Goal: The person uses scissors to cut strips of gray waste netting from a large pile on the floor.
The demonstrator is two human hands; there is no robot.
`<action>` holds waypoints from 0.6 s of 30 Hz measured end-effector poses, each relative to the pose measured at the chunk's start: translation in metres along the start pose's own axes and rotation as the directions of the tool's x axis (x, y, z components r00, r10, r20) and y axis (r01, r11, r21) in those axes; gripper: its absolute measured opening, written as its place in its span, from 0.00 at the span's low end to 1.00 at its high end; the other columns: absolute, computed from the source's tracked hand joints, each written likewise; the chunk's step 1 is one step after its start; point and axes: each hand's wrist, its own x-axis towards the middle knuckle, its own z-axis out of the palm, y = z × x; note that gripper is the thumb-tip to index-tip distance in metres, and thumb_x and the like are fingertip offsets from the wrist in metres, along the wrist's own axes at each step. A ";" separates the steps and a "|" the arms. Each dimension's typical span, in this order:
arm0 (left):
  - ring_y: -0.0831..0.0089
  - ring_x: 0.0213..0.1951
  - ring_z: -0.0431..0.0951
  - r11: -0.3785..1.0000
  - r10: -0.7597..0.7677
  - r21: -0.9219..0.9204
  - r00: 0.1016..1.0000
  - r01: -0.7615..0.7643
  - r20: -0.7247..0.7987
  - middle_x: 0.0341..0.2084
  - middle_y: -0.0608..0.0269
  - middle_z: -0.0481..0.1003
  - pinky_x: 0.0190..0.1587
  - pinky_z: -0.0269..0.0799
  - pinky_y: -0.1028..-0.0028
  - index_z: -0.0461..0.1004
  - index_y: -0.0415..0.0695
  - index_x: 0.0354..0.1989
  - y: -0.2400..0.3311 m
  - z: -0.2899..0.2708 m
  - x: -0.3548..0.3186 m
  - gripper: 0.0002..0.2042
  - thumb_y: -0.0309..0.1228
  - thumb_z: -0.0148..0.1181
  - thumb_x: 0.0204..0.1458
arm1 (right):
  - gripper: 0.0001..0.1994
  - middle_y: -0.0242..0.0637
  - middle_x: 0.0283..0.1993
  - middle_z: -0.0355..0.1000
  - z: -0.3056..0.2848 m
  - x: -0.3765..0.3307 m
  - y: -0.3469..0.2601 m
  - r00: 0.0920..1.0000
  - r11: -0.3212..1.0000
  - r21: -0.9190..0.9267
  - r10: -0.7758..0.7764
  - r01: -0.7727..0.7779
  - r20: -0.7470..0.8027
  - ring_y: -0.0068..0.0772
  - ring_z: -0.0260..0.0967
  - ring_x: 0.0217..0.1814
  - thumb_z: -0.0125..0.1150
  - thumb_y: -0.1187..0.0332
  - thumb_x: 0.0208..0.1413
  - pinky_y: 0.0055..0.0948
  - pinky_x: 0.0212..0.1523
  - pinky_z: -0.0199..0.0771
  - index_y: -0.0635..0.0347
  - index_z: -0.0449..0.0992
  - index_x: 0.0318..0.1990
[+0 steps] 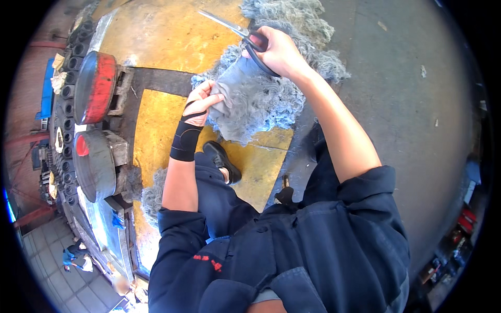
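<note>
My right hand (280, 52) is closed round the black handles of a pair of scissors (229, 25). Their metal blades point to the far left, slightly parted. A piece of grey cloth (233, 78) stretches between my two hands, its upper end close to the right fingers. At its lower left end, my left hand (201, 103) pinches the cloth between thumb and fingers. A black wrap (186, 142) covers that wrist. Beneath the cloth lies a heap of frayed grey-blue fibre (271, 107), which runs on toward the top edge.
Yellow floor plates (162, 39) lie under the heap. At left, two red-and-black drums (96, 87) (95, 166) stand beside wooden blocks, with a row of dark tubes (68, 122) behind. More fibre (154, 198) lies by my left knee. Another person (77, 256) is at the lower left.
</note>
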 end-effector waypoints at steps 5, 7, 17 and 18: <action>0.80 0.31 0.73 0.975 -0.115 0.198 0.992 0.103 0.050 0.29 0.69 0.75 0.37 0.66 0.81 0.74 0.39 0.37 0.016 0.027 0.003 0.10 0.26 0.64 0.45 | 0.18 0.42 0.34 0.76 0.008 0.000 0.017 0.998 0.987 -0.154 0.052 -0.045 0.037 0.39 0.75 0.38 0.66 0.60 0.43 0.32 0.40 0.72 0.64 0.74 0.36; 0.84 0.30 0.72 0.969 -0.143 0.201 0.990 0.143 -0.018 0.28 0.72 0.75 0.32 0.65 0.82 0.75 0.41 0.36 0.013 0.022 0.006 0.09 0.28 0.63 0.46 | 0.21 0.46 0.33 0.75 0.008 -0.002 0.015 0.990 0.960 -0.257 0.130 -0.111 0.058 0.42 0.74 0.38 0.67 0.56 0.43 0.34 0.40 0.71 0.67 0.73 0.35; 0.88 0.29 0.70 0.914 -0.314 0.183 0.917 0.362 -0.245 0.30 0.75 0.75 0.26 0.57 0.86 0.76 0.45 0.36 0.007 -0.022 -0.003 0.10 0.36 0.62 0.47 | 0.36 0.31 0.18 0.66 0.027 -0.057 -0.001 0.647 0.820 -0.010 0.459 -0.572 0.609 0.20 0.62 0.14 0.55 0.31 0.43 0.20 0.14 0.61 0.65 0.73 0.24; 0.85 0.31 0.73 0.931 -0.304 0.136 0.927 0.338 -0.219 0.30 0.72 0.75 0.28 0.62 0.86 0.76 0.43 0.35 0.011 -0.025 -0.003 0.10 0.35 0.62 0.48 | 0.36 0.31 0.17 0.65 0.029 -0.064 -0.004 0.607 0.804 -0.028 0.470 -0.594 0.641 0.20 0.62 0.14 0.53 0.31 0.44 0.21 0.14 0.60 0.64 0.73 0.22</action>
